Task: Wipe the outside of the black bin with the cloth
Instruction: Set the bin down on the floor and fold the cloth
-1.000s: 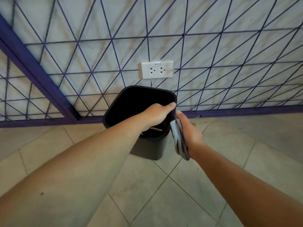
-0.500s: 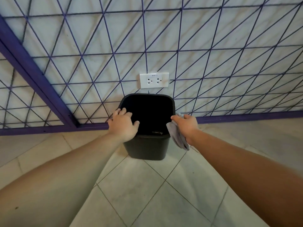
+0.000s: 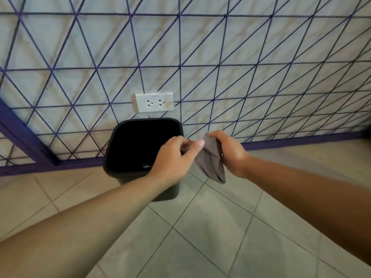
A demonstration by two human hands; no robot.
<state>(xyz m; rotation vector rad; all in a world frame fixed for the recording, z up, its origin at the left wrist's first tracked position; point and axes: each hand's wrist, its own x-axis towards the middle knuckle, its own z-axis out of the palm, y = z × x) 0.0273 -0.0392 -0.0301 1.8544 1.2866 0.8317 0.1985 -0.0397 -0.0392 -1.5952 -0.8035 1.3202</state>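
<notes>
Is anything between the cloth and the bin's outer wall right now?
Nothing visible. The cloth hangs from the right hand just right of the bin, clear of its wall. The left hand reaches across the bin's near right corner to the cloth's top edge, and it is above the wall.

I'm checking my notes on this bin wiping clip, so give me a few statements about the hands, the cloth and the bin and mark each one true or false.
1. The right hand holds the cloth. True.
2. The cloth is pressed against the side of the bin. False: it hangs in the air beside the bin, between the two hands.
3. The bin stands upright on the floor. True.
4. The left hand grips the bin's left rim. False: it reaches toward the cloth over the bin's right side.
5. A socket is on the wall above the bin. True.
</notes>
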